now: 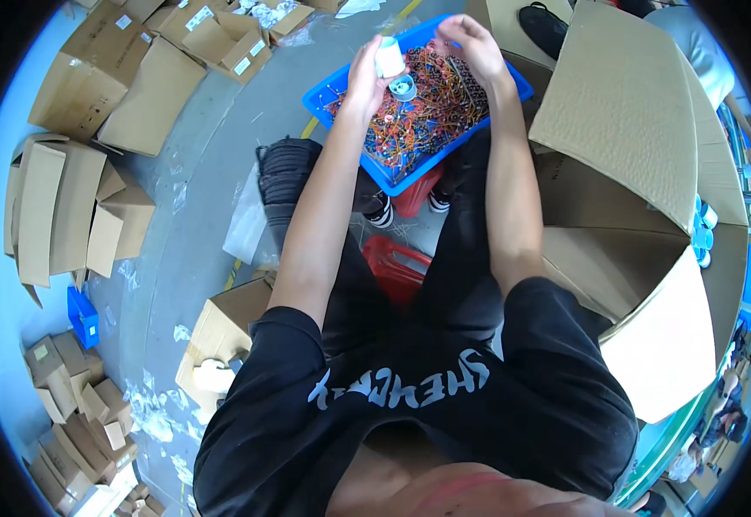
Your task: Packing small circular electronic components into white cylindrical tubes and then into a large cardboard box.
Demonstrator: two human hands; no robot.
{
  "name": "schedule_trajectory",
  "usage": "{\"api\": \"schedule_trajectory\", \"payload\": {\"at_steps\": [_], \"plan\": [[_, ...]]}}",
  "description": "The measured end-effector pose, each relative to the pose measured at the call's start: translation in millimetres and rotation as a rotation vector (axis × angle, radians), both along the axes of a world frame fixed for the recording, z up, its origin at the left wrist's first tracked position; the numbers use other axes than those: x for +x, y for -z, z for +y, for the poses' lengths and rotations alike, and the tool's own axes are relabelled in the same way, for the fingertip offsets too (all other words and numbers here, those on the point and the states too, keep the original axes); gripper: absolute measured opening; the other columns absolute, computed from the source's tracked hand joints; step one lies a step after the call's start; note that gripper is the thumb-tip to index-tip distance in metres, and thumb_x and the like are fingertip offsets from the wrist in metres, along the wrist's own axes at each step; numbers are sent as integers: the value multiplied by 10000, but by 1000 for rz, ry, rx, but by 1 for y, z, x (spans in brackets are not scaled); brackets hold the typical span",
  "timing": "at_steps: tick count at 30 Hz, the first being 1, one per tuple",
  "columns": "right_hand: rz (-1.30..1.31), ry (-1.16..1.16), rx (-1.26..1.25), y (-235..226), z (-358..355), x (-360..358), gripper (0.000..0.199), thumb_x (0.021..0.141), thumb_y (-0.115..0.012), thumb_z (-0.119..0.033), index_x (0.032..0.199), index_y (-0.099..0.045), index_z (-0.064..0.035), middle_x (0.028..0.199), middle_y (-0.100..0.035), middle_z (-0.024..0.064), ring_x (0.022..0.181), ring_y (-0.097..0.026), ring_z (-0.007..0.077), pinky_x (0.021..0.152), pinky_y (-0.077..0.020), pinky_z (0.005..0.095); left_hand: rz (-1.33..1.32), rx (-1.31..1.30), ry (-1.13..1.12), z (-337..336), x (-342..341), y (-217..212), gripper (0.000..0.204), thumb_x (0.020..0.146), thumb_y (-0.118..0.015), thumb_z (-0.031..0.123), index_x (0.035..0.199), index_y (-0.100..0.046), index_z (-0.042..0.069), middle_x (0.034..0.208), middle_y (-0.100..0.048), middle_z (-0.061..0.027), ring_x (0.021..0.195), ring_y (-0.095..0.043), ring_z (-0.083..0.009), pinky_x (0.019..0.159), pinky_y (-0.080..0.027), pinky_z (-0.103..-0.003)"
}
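Note:
Wrapped around a small white cylindrical part (389, 57), my left hand (363, 79) is over the left side of a blue plastic tray (410, 183). Just below its fingers is a round, cup-like grey part (402, 89) with pale material inside; whether the hand touches it I cannot tell. My right hand (477, 57) hovers above the tray's far right side, fingers bent inward, and anything between them is too small to make out. Many short wired pieces (431, 116), orange, red and black, fill the tray in a tangle.
A large open cardboard box (595, 194) stands close on my right, flaps raised, with pale blue parts (702, 233) beyond it. A red stool (393, 265) is between my legs. Cardboard boxes (74, 207), a small blue bin (82, 317) and plastic scraps (153, 412) lie to the left.

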State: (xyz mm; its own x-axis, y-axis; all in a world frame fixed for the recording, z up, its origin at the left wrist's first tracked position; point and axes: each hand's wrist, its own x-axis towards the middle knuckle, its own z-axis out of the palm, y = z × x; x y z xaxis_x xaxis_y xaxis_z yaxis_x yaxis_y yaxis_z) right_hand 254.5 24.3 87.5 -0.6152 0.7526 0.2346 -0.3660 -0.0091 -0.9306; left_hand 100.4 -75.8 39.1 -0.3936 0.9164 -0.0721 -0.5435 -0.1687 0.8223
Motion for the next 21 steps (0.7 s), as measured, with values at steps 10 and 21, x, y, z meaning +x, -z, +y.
{"api": "schedule_trajectory", "payload": {"at_steps": [10, 21], "plan": [[-1150, -585, 1036, 86, -41, -43, 261, 719, -718, -195, 964, -652, -136, 873, -661, 115, 893, -631, 326, 753, -505, 425, -222, 202, 169, 36, -42, -51, 476, 951, -373, 427, 1184, -514, 37, 1060, -616, -90, 933, -605, -242, 791, -491, -458], [-1262, -447, 1157, 111, -57, -62, 155, 729, -662, -143, 857, -650, -54, 850, -662, 135, 849, -644, 308, 693, -509, 444, -407, 322, -92, 10, -77, -44, 355, 958, -424, 380, 1138, -562, 107, 973, -636, -48, 877, -585, -186, 702, -466, -385]]}}
